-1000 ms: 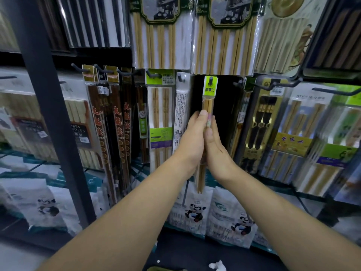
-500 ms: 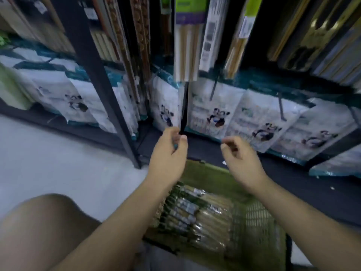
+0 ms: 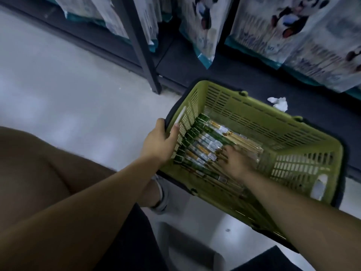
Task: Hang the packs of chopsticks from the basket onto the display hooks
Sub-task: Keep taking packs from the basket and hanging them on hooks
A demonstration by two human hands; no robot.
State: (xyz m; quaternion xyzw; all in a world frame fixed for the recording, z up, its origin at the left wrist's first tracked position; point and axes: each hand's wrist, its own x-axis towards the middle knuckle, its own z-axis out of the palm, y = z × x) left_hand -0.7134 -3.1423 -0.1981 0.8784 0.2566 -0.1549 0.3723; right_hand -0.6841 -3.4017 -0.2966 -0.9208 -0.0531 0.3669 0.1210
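A green plastic basket (image 3: 273, 122) sits on the floor in front of the shelving. Several clear packs of wooden chopsticks (image 3: 203, 145) with green header cards lie side by side on its bottom. My left hand (image 3: 159, 143) grips the basket's left rim, thumb outside and fingers over the slotted wall. My right hand (image 3: 234, 159) is inside the basket, blurred, with its fingers spread down on the packs; whether it has taken hold of one cannot be seen. The display hooks are out of view above.
A dark shelf upright (image 3: 144, 55) stands left of the basket. Panda-printed bags (image 3: 293, 32) hang along the low shelf behind. A crumpled white scrap (image 3: 279, 103) lies on the dark shelf base. My knee (image 3: 39, 173) and shoe (image 3: 162, 194) are at the lower left on pale floor.
My view has dropped from the hooks to the basket on the floor. Both hands left the hung pack and came down; the left took the basket rim, the right reached into the packs.
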